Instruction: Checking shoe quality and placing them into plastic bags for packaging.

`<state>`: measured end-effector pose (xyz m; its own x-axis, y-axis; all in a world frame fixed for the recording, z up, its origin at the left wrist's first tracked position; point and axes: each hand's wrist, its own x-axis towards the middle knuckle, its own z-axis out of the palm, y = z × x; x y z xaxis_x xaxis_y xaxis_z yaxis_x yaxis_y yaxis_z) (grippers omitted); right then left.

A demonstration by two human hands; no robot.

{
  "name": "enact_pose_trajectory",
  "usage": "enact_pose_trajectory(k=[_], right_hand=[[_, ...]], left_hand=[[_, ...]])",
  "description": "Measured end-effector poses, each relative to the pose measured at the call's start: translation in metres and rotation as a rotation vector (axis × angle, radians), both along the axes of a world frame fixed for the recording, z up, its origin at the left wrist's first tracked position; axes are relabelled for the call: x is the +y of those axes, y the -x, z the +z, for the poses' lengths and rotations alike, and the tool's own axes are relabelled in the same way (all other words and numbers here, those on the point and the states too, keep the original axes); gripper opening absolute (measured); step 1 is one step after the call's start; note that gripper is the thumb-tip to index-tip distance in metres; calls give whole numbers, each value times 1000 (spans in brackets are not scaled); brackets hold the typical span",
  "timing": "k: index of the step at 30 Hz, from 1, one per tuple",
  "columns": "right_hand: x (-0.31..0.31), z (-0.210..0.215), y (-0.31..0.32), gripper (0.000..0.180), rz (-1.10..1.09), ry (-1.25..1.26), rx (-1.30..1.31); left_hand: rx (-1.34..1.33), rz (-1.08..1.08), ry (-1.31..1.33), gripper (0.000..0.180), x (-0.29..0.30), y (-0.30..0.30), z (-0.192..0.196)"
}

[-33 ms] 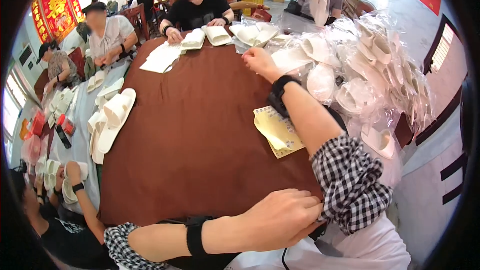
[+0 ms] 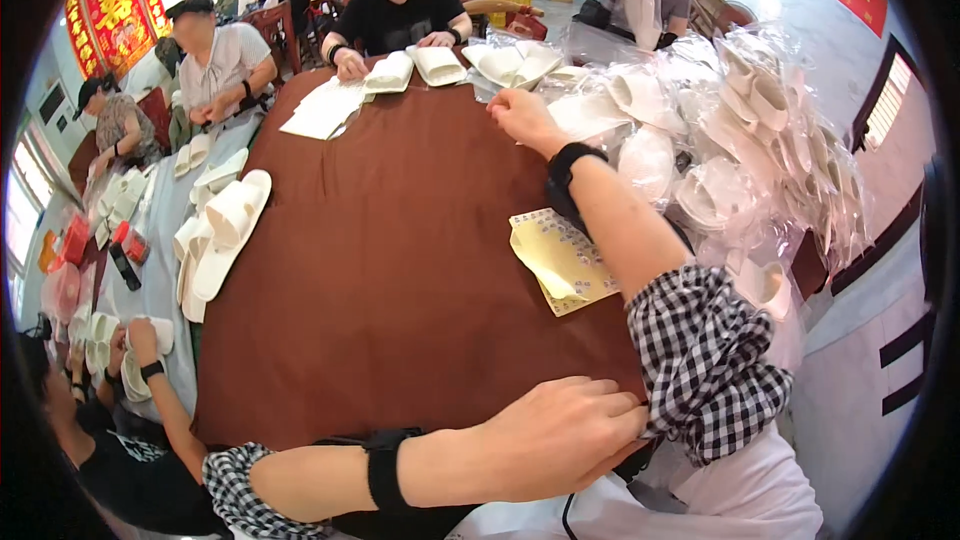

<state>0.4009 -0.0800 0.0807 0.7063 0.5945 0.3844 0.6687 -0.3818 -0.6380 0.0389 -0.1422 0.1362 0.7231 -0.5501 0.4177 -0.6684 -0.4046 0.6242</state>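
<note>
Brown cloth, matte and smooth, covers the desk point(image 2: 400, 270). Head view: the right hand point(image 2: 520, 115) reaches toward 1 o'clock, fingers curled together, pinching at the edge of the heap of white slippers in clear bags point(image 2: 720, 140); whether it grips a bag I cannot tell. The left hand point(image 2: 565, 435) lies at 6 o'clock, fingers closed and pressed against the right checked sleeve point(image 2: 700, 360). A pale yellow sticker sheet point(image 2: 560, 260) lies flat between them. Judgement: the film is slick and crinkly, so pinch one bag's edge only and draw it low across the cloth. Loose white slippers point(image 2: 225, 230), soft and flat, sit at 9 o'clock.
</note>
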Motion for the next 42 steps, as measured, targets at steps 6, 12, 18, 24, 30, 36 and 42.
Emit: enact_pose_trajectory(k=[6, 12, 18, 24, 30, 36, 42], right_hand=[[35, 8, -51, 27, 5, 256, -311], [44, -25, -111, 30, -152, 418, -175], [38, -49, -134, 34, -198, 226, 339], [33, -22, -149, 33, -191, -1, 47], [12, 77, -87, 34, -85, -157, -156], [-28, 132, 2, 27, 276, -460, 253], [-44, 135, 116, 29, 526, -366, 534]], left_hand=[[325, 61, -304, 50, 99, 1, -24], [309, 566, -878, 68, 148, 23, -85], [377, 565, -869, 99, 145, 16, -91], [330, 594, -863, 101, 150, 11, -96], [323, 570, -634, 77, 168, 17, -82], [161, 889, 145, 27, 159, 74, 26], [-341, 615, 1041, 19, 57, 176, 117]])
